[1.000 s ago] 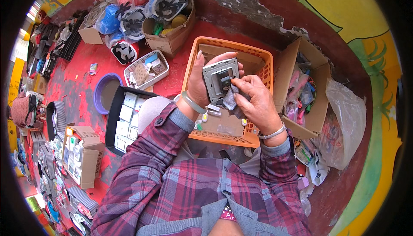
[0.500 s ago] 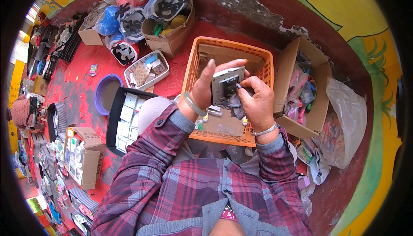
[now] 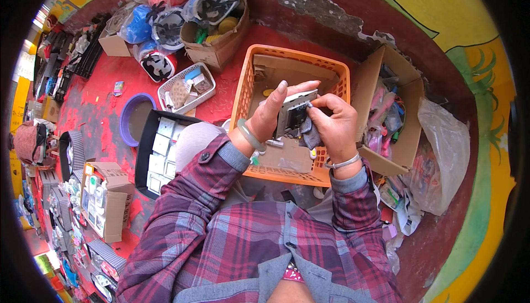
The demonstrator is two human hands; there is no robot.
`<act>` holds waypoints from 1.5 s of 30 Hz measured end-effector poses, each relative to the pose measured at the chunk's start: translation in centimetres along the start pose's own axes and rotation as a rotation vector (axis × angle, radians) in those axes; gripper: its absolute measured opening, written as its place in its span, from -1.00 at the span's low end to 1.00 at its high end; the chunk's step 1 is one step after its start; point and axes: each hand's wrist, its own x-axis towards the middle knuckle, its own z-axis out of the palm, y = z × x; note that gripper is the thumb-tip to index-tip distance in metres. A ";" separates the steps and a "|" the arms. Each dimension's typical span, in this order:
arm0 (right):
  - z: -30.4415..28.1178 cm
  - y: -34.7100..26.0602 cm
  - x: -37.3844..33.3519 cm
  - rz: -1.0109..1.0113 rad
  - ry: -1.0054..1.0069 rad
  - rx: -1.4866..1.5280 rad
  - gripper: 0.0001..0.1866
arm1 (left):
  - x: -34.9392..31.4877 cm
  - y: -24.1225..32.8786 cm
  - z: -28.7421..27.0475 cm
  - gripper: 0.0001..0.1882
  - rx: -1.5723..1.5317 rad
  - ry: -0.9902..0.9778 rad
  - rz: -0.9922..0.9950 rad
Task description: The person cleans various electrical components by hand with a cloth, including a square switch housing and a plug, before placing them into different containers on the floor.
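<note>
My left hand (image 3: 269, 111) is closed around the edge of what looks like a wall switch or socket (image 3: 291, 116), a square white-rimmed plate with a black back. The black side faces up toward my right hand. My right hand (image 3: 337, 123) pinches a dark grey cloth (image 3: 311, 132), its fingertips pressed against the plate's back near the upper right edge. Part of the cloth hangs below my fingers. Both hands are above an orange plastic basket (image 3: 276, 175), which has cardboard and several small pieces inside.
Right of the basket stands a cardboard box (image 3: 413, 112) of pink and clear-wrapped items. To the left are a black tray (image 3: 144, 157) of white square plates, a purple basin (image 3: 125, 132) and a white basket (image 3: 165, 85). Bagged goods (image 3: 168, 24) stand against the wall.
The plate has tilted, so its back shows at a steeper angle. My right hand has shifted slightly, with its fingertips higher on the plate and the cloth spread lower.
</note>
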 end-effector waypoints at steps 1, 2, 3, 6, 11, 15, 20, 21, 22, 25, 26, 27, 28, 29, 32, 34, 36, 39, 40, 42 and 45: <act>-0.2 0.0 0.2 -0.001 -0.038 -0.011 -0.93 | 0.0 -0.1 -0.2 -0.11 0.030 0.005 0.005; -0.3 0.3 0.2 0.022 -0.081 -0.016 -0.93 | 0.1 -0.1 -0.3 -0.10 0.040 0.005 0.012; -0.3 0.7 0.1 0.045 -0.123 -0.022 -0.92 | 0.3 -0.1 -0.4 -0.10 0.050 0.005 0.019; -0.3 1.3 0.1 0.033 -0.158 -0.108 -0.89 | 0.5 -0.3 -0.5 -0.08 0.065 0.016 0.005; -1.3 1.9 0.7 0.095 -0.314 -0.083 -0.88 | 0.7 -0.7 -0.3 -0.05 -0.099 0.061 -0.077; -4.8 -0.3 1.9 0.337 -0.513 0.272 -0.87 | 1.1 0.3 -0.6 0.00 -0.446 0.096 -0.096; -6.4 -0.2 1.2 0.204 -0.286 0.977 -0.80 | 1.0 1.6 -1.1 -0.14 -0.709 0.133 0.006; -5.7 -0.2 1.5 0.110 -0.268 1.038 -0.80 | 1.0 1.7 -1.1 -0.14 -0.726 0.135 0.014; -5.5 -0.2 1.5 0.093 -0.263 1.068 -0.80 | 0.9 1.7 -1.0 -0.15 -0.747 0.143 0.021; -5.1 -1.1 1.5 0.175 -0.274 1.092 -0.80 | 1.0 1.5 -1.3 -0.14 -0.728 0.130 0.029; -4.9 -1.1 1.6 0.201 -0.248 1.058 -0.81 | 1.0 1.5 -1.4 -0.14 -0.721 0.135 0.026; -4.6 -1.0 1.6 0.226 -0.222 1.024 -0.82 | 1.0 1.4 -1.6 -0.13 -0.717 0.122 0.022; -4.3 -0.8 1.6 0.252 -0.196 0.989 -0.84 | 1.0 1.4 -1.6 -0.12 -0.713 0.122 0.016; -4.1 -0.3 1.6 0.245 -0.209 1.004 -0.83 | 1.0 1.4 -1.5 -0.11 -0.710 0.122 0.011; -4.0 -0.2 1.7 0.290 -0.287 0.974 -0.82 | 1.0 1.4 -1.5 -0.08 -0.681 0.134 -0.009; -3.6 -0.9 1.4 0.315 -0.279 0.879 -0.83 | 1.0 1.5 -1.5 -0.07 -0.655 0.168 -0.035; -3.0 -1.3 1.0 0.290 -0.268 0.751 -0.83 | 1.2 1.0 -1.9 -0.08 -0.614 0.208 -0.005; -1.6 -2.3 0.7 0.186 -0.353 0.553 -0.87 | 1.4 0.5 -2.3 -0.10 -0.538 0.289 0.068; -1.0 -2.7 0.3 0.197 -0.351 0.507 -0.87 | 1.4 0.5 -2.2 -0.10 -0.507 0.309 0.097; 0.4 -2.8 -0.4 0.179 -0.254 0.407 -0.86 | 1.5 0.3 -1.9 -0.11 -0.436 0.341 0.144; 2.3 -1.6 -1.0 0.100 -0.152 0.178 -0.88 | 1.4 0.3 -1.4 -0.14 -0.320 0.354 0.197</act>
